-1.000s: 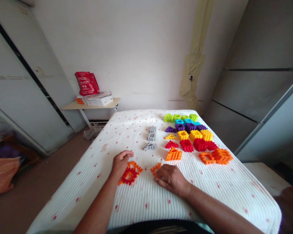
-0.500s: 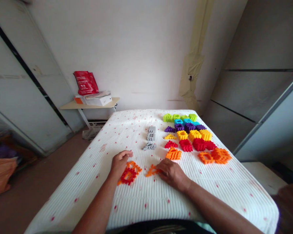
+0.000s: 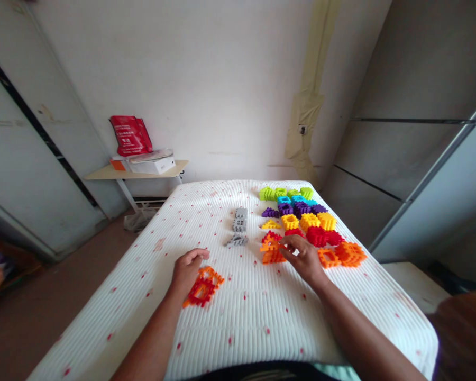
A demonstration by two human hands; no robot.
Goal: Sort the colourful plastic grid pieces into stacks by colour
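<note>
My right hand [image 3: 304, 256] pinches an orange triangular building block [image 3: 270, 243] at its right end. It is just above a stack of orange triangular blocks [image 3: 273, 257], and I cannot tell whether they touch. My left hand [image 3: 187, 269] rests on its side on the bed cover, fingers loosely bent and nothing seen in them. Right beside it lies a red square block [image 3: 202, 292] with a hollow middle, on top of orange pieces [image 3: 212, 275]. Grey blocks [image 3: 240, 219] stand farther back, and a grey triangular block [image 3: 237, 241] lies in front of them.
Colour-sorted rows of blocks fill the right side: lime green [image 3: 281, 193], purple [image 3: 301, 208], yellow [image 3: 309, 220], red [image 3: 321, 236] and orange [image 3: 351, 254]. The ribbed white bed cover [image 3: 238, 312] carries everything. A small table [image 3: 103, 172] with a red bag [image 3: 130, 135] stands behind.
My right hand has lifted the orange triangular block off the cover and carried it forward to the orange stack. My left hand has hardly moved. The view has shifted slightly.
</note>
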